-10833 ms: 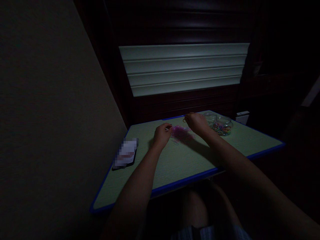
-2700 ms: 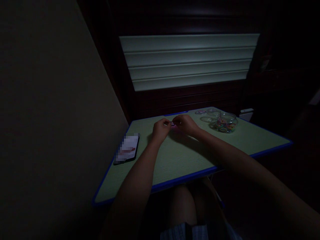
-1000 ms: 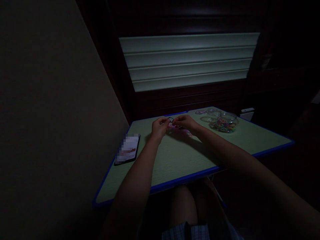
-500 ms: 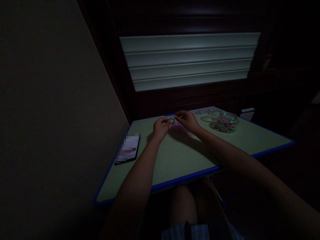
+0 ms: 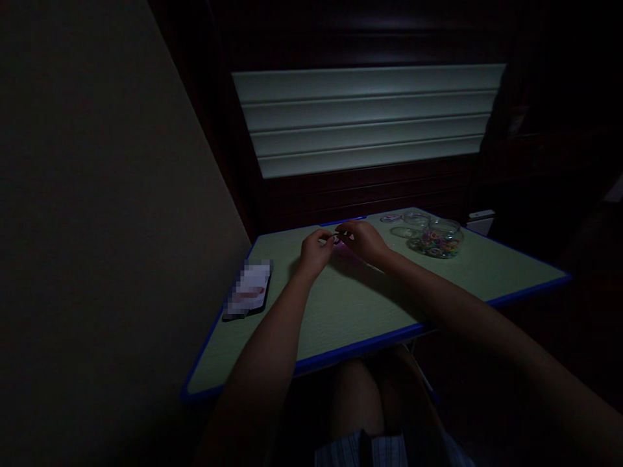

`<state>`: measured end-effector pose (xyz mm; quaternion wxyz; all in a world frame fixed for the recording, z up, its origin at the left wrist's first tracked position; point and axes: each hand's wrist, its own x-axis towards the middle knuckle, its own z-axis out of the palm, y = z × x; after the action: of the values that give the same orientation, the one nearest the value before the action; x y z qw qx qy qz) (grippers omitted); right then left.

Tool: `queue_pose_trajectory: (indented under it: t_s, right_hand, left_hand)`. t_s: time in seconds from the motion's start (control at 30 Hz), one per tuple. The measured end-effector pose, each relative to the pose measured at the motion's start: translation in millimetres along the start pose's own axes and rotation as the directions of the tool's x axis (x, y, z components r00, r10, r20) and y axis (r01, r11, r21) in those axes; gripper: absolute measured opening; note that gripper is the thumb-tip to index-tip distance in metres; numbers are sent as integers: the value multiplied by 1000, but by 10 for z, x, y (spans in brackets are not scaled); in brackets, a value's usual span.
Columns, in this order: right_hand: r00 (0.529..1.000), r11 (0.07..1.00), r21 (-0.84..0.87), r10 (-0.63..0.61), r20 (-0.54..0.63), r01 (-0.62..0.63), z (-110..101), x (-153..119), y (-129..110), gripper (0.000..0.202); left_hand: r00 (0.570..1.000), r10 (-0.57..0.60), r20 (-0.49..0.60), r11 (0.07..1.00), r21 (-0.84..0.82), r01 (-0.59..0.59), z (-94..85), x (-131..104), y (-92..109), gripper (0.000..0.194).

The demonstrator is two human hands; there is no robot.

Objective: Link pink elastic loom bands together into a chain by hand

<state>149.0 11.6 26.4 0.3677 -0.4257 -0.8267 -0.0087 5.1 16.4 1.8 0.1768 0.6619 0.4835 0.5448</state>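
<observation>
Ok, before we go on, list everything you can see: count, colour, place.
Table: one, pale green, blue-edged, centre
Ring: one, dark, at the left hand
Pile: one, pink, mid-table, partly hidden
Jar: one, clear, table's right side
Bands: many, mixed colours, inside the jar
Clear round pieces: at least two, colourless, left of the jar
Phone: one, dark-rimmed, pale blurred screen, table's left side
Slatted panel: one, pale, beyond the table
Wall: one, dim grey-brown, left
Clothing: checked, bottom edge
Legs: bare, below the table
Left hand: one, bare, pinching the ring
Right hand: one, bare, above the pile
</observation>
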Motion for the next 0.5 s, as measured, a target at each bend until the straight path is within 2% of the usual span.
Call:
queue_pose_trajectory:
  t_s: [0.2, 0.4, 0.5]
  right_hand:
    - [1000, 997, 77, 19, 17, -20, 23, 10, 9, 22]
    - [997, 978, 202, 63, -54, -51, 64, 33, 64, 18]
    - [988, 952, 287, 132, -83, -103, 80, 51, 83, 16]
  left_hand:
    - [1000, 3, 10, 1000, 8, -3, 6, 0, 5, 11]
    - [997, -54, 63, 998, -40, 56, 20, -3, -41, 20]
    - [993, -84, 77, 993, -76, 90, 18, -15, -28, 22]
